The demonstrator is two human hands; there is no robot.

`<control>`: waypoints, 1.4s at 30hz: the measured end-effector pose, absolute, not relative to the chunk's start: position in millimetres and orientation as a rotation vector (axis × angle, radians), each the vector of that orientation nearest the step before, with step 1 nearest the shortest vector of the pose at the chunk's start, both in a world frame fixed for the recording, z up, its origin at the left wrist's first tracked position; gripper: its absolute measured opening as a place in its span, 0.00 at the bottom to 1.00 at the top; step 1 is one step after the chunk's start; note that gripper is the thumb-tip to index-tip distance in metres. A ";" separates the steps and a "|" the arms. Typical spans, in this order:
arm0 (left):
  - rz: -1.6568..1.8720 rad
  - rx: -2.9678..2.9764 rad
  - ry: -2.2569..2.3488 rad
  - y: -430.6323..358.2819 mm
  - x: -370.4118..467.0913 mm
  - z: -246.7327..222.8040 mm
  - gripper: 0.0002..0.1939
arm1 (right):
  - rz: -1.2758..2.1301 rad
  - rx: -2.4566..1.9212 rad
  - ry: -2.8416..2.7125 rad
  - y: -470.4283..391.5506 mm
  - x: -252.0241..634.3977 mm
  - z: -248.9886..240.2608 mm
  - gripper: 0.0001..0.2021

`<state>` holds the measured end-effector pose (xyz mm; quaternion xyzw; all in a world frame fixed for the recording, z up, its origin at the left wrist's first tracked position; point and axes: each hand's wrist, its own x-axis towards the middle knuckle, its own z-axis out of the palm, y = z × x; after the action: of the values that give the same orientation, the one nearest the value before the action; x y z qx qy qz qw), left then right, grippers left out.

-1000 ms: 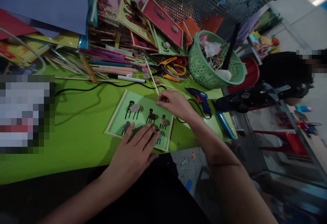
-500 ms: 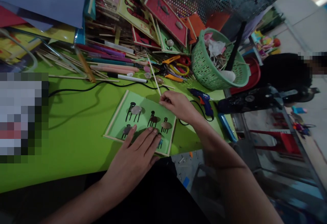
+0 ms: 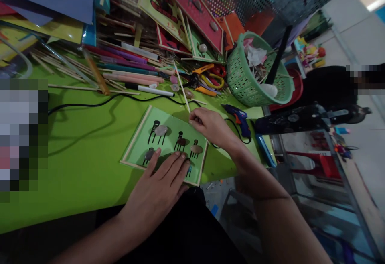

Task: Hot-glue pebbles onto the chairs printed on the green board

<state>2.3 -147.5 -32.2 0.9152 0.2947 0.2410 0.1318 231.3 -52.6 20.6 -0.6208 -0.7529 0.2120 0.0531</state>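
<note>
My left hand (image 3: 159, 183) lies flat on a green card (image 3: 173, 124) near the table's front edge, fingers stretched out. Pebbles glued on the card have black drawn legs and heads, like small animals; my fingers cover part of the lower row. Light wooden sticks frame the card's left, right and bottom sides, while its top side has no stick along it. At the card's upper right corner, my closed right hand (image 3: 207, 124) pinches the lower end of a thin wooden stick (image 3: 182, 86), which points up and away. The fingertips themselves are partly hidden.
Right of the card lie a blue glue gun (image 3: 240, 120) and its black cord. Behind are a green basket (image 3: 243, 77) of scraps, scissors (image 3: 215, 82), markers (image 3: 156, 91) and framed pebble pictures (image 3: 200, 13). A person in black (image 3: 327, 83) is at the far right.
The view has shifted slightly. Both hands, the card and the stick keep nearly the same positions relative to one another.
</note>
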 end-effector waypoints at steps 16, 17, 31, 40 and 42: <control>0.668 2.623 0.882 -150.4 1.7 -33.5 0.20 | 0.668 -1.818 -2.328 -57.1 235.2 23.9 0.03; 0.670 2.623 0.882 -150.2 1.8 -33.3 0.20 | 0.647 -1.828 -2.326 -58.0 234.2 23.5 0.03; 0.648 2.662 0.876 -150.8 0.6 -33.6 0.20 | 0.686 -1.831 -2.286 -58.1 236.5 25.1 0.04; 0.630 2.683 0.864 -151.5 0.5 -38.4 0.20 | 0.486 -1.903 -2.355 -62.5 228.2 21.4 0.06; 0.640 2.684 0.860 -151.4 0.5 -37.5 0.20 | 0.510 -1.897 -2.336 -62.0 229.6 22.3 0.07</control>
<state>0.5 -151.4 -37.5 0.9214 0.2951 0.2196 0.1253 229.6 -62.0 22.3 -0.6209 -0.7646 0.1668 0.0446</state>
